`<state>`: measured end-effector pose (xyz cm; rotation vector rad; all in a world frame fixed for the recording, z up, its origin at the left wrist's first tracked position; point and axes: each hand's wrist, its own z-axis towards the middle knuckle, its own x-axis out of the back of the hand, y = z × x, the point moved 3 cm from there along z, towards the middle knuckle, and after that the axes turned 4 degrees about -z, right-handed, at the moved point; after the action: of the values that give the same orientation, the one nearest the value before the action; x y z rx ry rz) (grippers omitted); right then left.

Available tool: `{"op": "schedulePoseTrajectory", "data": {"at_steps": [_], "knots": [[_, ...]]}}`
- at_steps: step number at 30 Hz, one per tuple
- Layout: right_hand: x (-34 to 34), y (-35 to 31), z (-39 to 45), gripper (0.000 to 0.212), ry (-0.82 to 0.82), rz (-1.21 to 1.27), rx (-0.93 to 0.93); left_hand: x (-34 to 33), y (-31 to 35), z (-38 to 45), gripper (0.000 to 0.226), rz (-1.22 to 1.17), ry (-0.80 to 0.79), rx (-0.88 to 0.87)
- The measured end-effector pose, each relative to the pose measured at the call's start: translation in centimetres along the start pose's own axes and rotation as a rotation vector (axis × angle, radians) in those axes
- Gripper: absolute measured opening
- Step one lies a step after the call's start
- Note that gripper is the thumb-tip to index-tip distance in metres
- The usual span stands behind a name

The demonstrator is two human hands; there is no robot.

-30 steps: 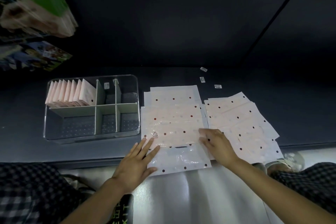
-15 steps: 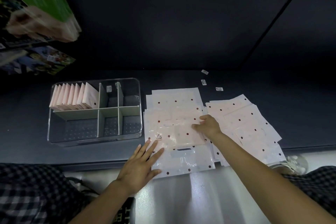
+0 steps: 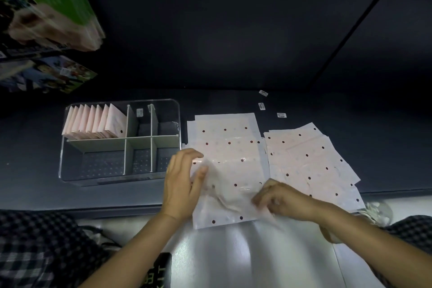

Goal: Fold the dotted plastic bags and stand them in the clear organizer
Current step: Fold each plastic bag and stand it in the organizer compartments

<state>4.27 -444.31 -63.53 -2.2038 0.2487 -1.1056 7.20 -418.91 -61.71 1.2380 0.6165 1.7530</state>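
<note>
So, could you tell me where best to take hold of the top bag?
Probably by the top bag's near edge, coming from the person's side: that edge already lifts off the pile between both hands, while its far part lies flat on it.

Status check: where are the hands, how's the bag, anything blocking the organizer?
Left hand and right hand both gripping top dotted bag, mid-fold. Folded bags standing in clear organizer, back-left compartment. Nothing in the way.
</note>
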Motion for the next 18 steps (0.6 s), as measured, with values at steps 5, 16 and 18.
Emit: {"op": "schedulePoseTrajectory", "data": {"at_steps": [5,16,18], "knots": [[-0.4,1.2,0.5,0.044,0.038,-0.219,0.021,0.0,-0.3,0.3,0.027,-0.103,-0.047,0.095],[-2.5,1.4,3.3,0.028,0.461,-0.446,-0.056,-2.6,-3.7,-3.6,0.027,0.416,-0.533,-0.007],[-2.4,0.9,3.2,0.024,0.524,-0.510,0.007,-2.7,-3.3,-3.0,0.030,0.468,-0.496,-0.090]]}}
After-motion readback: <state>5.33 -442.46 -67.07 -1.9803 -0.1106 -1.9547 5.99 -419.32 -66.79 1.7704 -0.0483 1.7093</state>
